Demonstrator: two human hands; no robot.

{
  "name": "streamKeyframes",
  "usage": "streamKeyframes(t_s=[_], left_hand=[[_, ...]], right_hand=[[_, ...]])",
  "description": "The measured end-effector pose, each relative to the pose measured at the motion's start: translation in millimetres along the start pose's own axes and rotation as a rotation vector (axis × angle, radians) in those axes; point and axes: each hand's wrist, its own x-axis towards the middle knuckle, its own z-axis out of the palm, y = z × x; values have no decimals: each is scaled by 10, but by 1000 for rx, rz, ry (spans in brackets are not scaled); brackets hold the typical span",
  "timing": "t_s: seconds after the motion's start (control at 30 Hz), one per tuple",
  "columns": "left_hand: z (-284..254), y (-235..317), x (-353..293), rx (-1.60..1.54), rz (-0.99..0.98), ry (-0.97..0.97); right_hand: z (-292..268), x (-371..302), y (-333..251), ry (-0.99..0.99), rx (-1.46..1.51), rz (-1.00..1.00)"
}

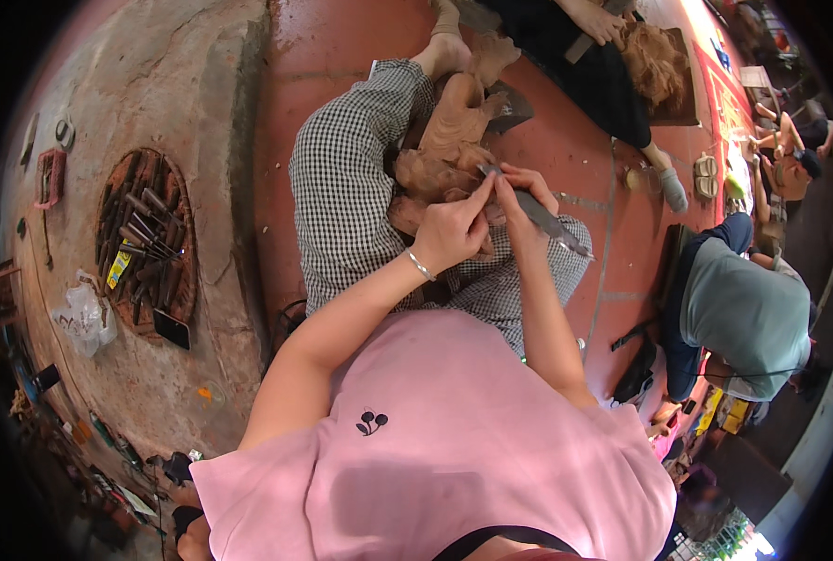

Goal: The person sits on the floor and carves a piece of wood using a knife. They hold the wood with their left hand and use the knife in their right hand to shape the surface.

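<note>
Between my legs, in checked trousers, lies a reddish-brown carved wooden figure (454, 126) with rounded, detailed forms. My left hand (452, 229), a bracelet at its wrist, reaches over the near part of the carving. Its thumb and fingers are pinched together at the upper end of a narrow grey strip (552, 222), which looks like folded sandpaper or a thin blade; I cannot tell which. My right hand (526, 201) is closed around that strip, its fingertips meeting those of the left. The strip's far end sticks out to the right, past my right hand.
On the stone ledge to the left, a round basket (190, 290) holds several chisels, with a phone (171, 329) at its edge and a plastic bag (86, 318) beside it. Opposite, another person's hand (596, 21) rests near a wooden carving (655, 67). Other people sit at right.
</note>
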Motion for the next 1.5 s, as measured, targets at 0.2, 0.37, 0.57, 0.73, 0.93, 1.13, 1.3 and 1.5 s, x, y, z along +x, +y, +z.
streamKeyframes(t_s=[0.2, 0.37, 0.57, 0.73, 0.93, 1.13, 1.3, 1.5], left_hand=[[28, -27, -8, -34, 57, 15], [-20, 57, -23, 14, -4, -19], [39, -24, -40, -30, 25, 36], [1, 10, -22, -38, 44, 34], [-1, 30, -10, 5, 11, 3], [27, 16, -16, -6, 57, 23], [2, 44, -6, 47, 1, -75], [46, 2, -12, 45, 60, -72]], right_hand=[[-74, -174, 130, 1, 91, 69], [-6, 22, 1, 0, 115, 78], [-69, -174, 237, -11, 131, 48], [-74, -118, 13, -30, 44, 70], [-35, -150, 177, 21, 99, -29], [-104, -91, 8, -23, 78, 124], [-78, -105, 201, 15, 255, 201], [-175, -209, 222, 4, 291, 236]])
